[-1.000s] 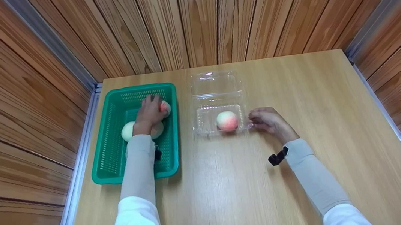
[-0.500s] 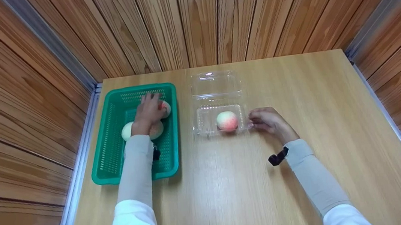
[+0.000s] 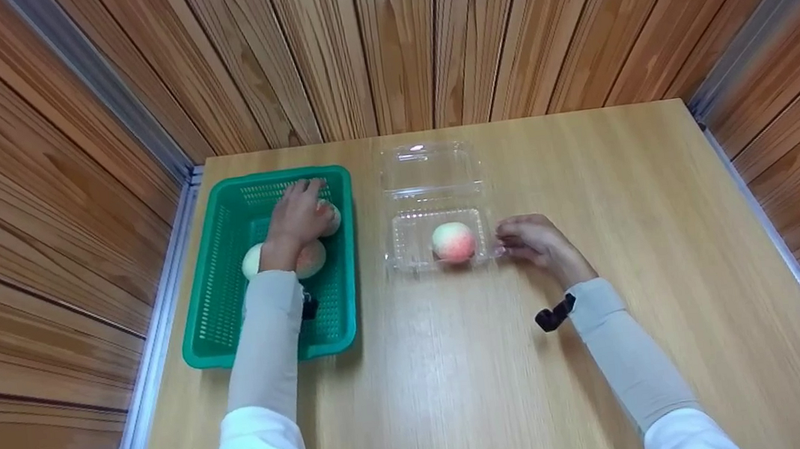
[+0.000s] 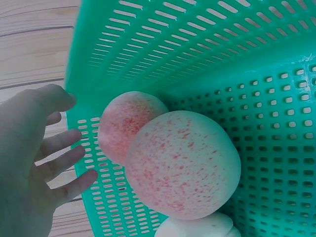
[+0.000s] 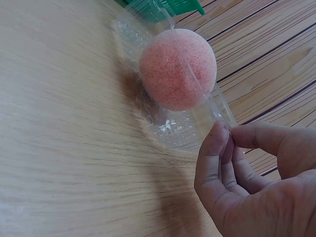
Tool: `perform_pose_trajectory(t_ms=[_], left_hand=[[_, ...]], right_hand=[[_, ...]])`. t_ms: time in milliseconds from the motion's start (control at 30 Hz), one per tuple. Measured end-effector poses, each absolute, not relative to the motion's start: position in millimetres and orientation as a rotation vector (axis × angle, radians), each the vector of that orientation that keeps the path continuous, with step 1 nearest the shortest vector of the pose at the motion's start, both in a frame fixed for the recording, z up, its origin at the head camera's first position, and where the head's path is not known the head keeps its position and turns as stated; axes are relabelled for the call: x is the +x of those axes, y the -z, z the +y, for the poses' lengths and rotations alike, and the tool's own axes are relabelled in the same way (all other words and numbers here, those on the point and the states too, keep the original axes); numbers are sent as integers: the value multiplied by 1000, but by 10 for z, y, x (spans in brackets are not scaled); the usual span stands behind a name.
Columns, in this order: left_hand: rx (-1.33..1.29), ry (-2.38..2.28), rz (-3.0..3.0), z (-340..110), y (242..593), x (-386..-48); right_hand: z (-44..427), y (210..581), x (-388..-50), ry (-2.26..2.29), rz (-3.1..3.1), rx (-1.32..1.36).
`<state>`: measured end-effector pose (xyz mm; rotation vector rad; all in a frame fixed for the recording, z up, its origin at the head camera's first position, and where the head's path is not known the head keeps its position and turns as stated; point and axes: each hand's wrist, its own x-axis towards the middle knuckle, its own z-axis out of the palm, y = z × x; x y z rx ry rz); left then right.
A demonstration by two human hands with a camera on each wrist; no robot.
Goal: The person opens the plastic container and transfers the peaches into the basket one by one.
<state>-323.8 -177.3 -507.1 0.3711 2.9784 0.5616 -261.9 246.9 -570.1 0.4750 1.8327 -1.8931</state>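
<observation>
My left hand (image 3: 300, 217) hovers in the green basket (image 3: 218, 313), its fingers spread and only loosely bent. In the left wrist view nothing lies between the fingers, and a pink-speckled peach (image 4: 182, 165) sits beside them. A second peach (image 4: 126, 123) rests behind it, and part of a paler one (image 4: 197, 227) shows below. The thumb and fingertips of my right hand (image 3: 538, 243) pinch the corner of a clear plastic clamshell (image 3: 431, 168), which lies with its lid folded back. One pink and white peach (image 3: 454, 242) sits in the right part of the clamshell's base.
A light wooden table (image 3: 426, 387) carries the basket and the clamshell. Wood-panelled walls (image 3: 394, 44) enclose its back and sides, with metal rails along the corners. The basket's raised rim stands left of the clamshell, with a narrow gap between.
My left hand has shifted slightly up and lifted off the far peach, its fingers spreading wider. The left forearm has swung a little left. My right hand keeps its place at the clamshell's corner.
</observation>
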Motion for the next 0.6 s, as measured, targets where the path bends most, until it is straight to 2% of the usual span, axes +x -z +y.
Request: perform_pose_trajectory(t_ms=[600], left_hand=[[477,-655,3054,-1693,5003,-3150]], right_hand=[[2449,5710,-2620,1921,1831,465]])
